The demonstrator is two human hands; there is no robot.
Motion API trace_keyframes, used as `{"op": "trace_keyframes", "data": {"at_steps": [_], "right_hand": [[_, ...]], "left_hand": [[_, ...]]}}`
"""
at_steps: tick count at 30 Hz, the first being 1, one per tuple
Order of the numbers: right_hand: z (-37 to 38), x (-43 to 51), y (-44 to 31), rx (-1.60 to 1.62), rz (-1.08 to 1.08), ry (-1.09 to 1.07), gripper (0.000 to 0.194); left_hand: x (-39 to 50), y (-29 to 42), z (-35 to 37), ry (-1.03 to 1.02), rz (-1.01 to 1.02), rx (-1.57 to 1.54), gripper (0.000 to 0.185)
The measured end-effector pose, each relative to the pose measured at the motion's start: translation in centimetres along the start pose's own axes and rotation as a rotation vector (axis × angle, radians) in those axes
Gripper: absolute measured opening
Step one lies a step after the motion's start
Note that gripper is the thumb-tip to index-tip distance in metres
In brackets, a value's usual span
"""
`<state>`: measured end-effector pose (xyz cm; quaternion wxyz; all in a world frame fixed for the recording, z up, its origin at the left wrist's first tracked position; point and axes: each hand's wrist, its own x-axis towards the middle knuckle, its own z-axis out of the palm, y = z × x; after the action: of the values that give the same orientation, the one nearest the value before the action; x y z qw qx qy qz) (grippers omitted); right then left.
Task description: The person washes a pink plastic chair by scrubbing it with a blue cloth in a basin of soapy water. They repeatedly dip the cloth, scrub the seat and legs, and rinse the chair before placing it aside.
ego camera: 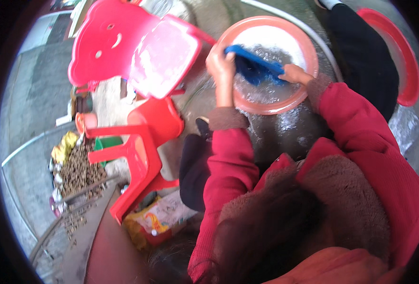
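A blue item point(253, 67), wet and seemingly cloth or soft plastic, stretches between my two hands over an orange plastic basin point(310, 60). My left hand point(221, 62) grips its upper left end near the basin's left rim. At its right end, my right hand point(295, 74) holds the edge with the fingers closed, just inside the right rim. Below it the item's lower part hangs into foamy, rippling water point(262, 94). The exact kind of the blue item cannot be told.
A pink plastic chair point(163, 53) stands left of the basin, with a red bucket point(159, 120) and red plastic stool point(142, 156) below it. A white hose point(294, 21) curves behind the basin. Dark-clothed legs point(362, 56) and a red basin point(410, 71) are at right.
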<state>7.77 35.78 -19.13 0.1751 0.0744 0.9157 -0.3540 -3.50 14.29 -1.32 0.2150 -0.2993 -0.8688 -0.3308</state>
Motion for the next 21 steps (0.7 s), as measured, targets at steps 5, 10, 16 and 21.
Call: {"op": "trace_keyframes", "data": {"at_steps": [5, 10, 16, 21], "right_hand": [[-1.3, 2.7, 0.8, 0.098, -0.084, 0.202, 0.036], [-12.0, 4.2, -1.5, 0.595, -0.113, 0.850, 0.025], [-10.0, 3.8, -1.2, 0.343, -0.157, 0.756, 0.027], [-0.8, 2.2, 0.3, -0.090, -0.015, 0.413, 0.023]], "left_hand": [[4.9, 4.1, -5.5, 0.340, -0.219, -0.455, 0.015], [6.6, 2.3, -9.3, 0.583, -0.139, -0.675, 0.014], [1.4, -6.9, -1.6, 0.463, -0.515, -0.461, 0.012], [-11.7, -8.3, 9.6, 0.047, -0.445, -0.214, 0.018]]}}
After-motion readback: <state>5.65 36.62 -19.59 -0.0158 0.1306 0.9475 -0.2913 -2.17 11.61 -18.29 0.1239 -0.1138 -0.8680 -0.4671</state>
